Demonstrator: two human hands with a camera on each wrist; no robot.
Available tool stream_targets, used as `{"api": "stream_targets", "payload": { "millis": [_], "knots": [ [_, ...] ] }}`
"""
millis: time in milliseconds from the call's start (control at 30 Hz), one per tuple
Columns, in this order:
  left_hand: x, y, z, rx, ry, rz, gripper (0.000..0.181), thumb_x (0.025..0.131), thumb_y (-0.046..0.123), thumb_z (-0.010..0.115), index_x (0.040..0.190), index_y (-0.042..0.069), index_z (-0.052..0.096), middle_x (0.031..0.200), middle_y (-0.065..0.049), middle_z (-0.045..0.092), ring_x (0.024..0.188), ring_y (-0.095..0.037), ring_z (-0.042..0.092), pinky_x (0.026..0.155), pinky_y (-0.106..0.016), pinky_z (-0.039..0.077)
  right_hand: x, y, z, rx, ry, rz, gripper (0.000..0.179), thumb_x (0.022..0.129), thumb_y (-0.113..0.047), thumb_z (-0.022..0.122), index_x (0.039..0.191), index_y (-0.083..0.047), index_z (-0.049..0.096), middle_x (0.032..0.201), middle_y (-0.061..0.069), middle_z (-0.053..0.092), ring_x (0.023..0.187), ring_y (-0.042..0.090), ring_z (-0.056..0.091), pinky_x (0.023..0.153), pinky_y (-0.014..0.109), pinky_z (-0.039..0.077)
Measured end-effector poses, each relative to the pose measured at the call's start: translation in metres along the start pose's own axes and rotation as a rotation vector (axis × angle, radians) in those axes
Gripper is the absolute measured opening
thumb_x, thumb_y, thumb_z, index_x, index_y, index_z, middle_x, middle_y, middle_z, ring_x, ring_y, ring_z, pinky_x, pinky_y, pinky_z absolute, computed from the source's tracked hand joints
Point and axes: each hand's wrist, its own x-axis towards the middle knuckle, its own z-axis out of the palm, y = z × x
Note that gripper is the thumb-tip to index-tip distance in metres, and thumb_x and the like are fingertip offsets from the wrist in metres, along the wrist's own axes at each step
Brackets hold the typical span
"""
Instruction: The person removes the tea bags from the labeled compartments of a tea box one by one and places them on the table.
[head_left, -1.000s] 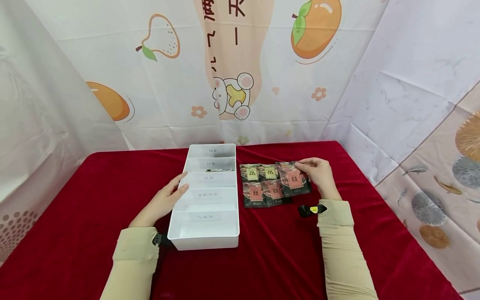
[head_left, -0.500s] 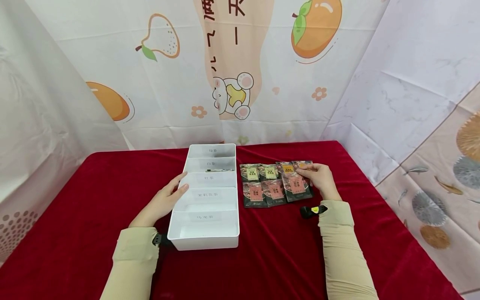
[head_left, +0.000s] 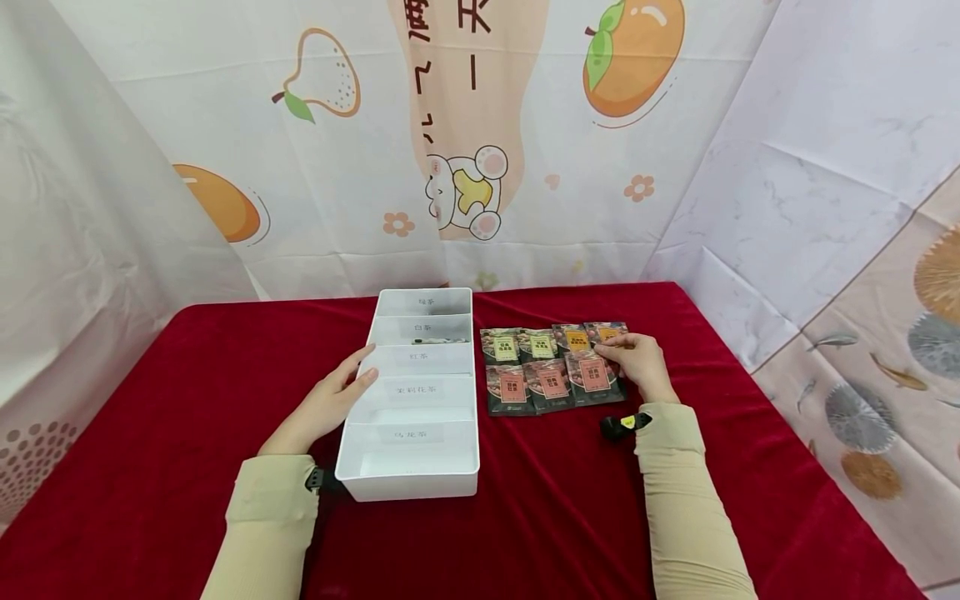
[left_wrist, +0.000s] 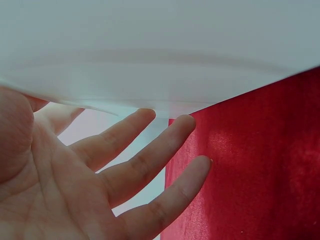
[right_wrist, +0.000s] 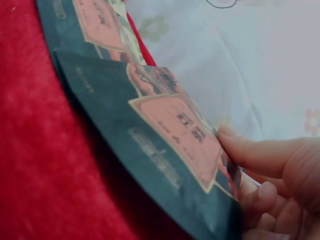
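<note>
In the head view, a long white divided box (head_left: 405,487) stands on the table, with lettered labels on its dividers. My left hand (head_left: 333,396) rests against the box's left side; in the left wrist view its fingers (left_wrist: 145,162) stretch loosely beside the white wall, the thumb mostly hidden. To the right of the box, flat dark tea packets lie in two rows. My right hand (head_left: 636,362) pinches the upper right edge of a pink-labelled tea packet (head_left: 591,379) at the right end of the front row. The right wrist view shows that tea packet (right_wrist: 175,135) tilted, overlapping its neighbour (right_wrist: 100,25).
Two more pink-labelled packets (head_left: 512,390) share the front row. Behind them are two yellow-green-labelled packets (head_left: 538,343) and two orange-labelled packets (head_left: 572,337). A small item (head_left: 438,340) lies in the box's second compartment from the back. Red cloth (head_left: 555,500) covers the table.
My right hand has moved the pink-labelled tea packet slightly toward me and lower, uncovering the orange-labelled packets behind it. The left hand and the box have stayed in place.
</note>
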Motion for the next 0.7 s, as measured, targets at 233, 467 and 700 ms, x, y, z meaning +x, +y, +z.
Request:
{"api": "stream_targets", "payload": {
  "millis": [233, 467, 700],
  "knots": [
    [-0.0001, 0.0, 0.0, -0.005, 0.0, 0.002, 0.066, 0.104, 0.04, 0.046, 0.16, 0.017, 0.018, 0.147, -0.029, 0.042, 0.101, -0.03, 0.066, 0.092, -0.049, 0.055, 0.0032, 0.0043, 0.0028, -0.052, 0.028, 0.002, 0.036, 0.093, -0.026, 0.07, 0.118, 0.0, 0.069, 0.071, -0.005, 0.065, 0.054, 0.01, 0.053, 0.054, 0.026, 0.047],
    [-0.0006, 0.0003, -0.0002, -0.001, 0.002, 0.002, 0.066, 0.105, 0.04, 0.046, 0.16, 0.017, 0.018, 0.149, -0.029, 0.04, 0.102, -0.03, 0.065, 0.092, -0.049, 0.055, 0.0029, 0.0045, 0.0043, -0.057, 0.054, -0.014, 0.038, 0.092, -0.023, 0.071, 0.122, 0.001, 0.067, 0.094, 0.012, 0.074, 0.06, 0.006, 0.061, 0.057, 0.024, 0.051],
    [-0.0003, 0.0003, -0.0001, 0.0, -0.001, 0.001, 0.066, 0.104, 0.041, 0.045, 0.16, 0.017, 0.018, 0.15, -0.029, 0.039, 0.105, -0.033, 0.064, 0.095, -0.052, 0.053, 0.0032, 0.0043, 0.0047, -0.089, 0.073, -0.007, 0.038, 0.092, -0.023, 0.071, 0.123, -0.001, 0.067, 0.1, 0.016, 0.075, 0.056, 0.008, 0.058, 0.054, 0.025, 0.048]
  ]
}}
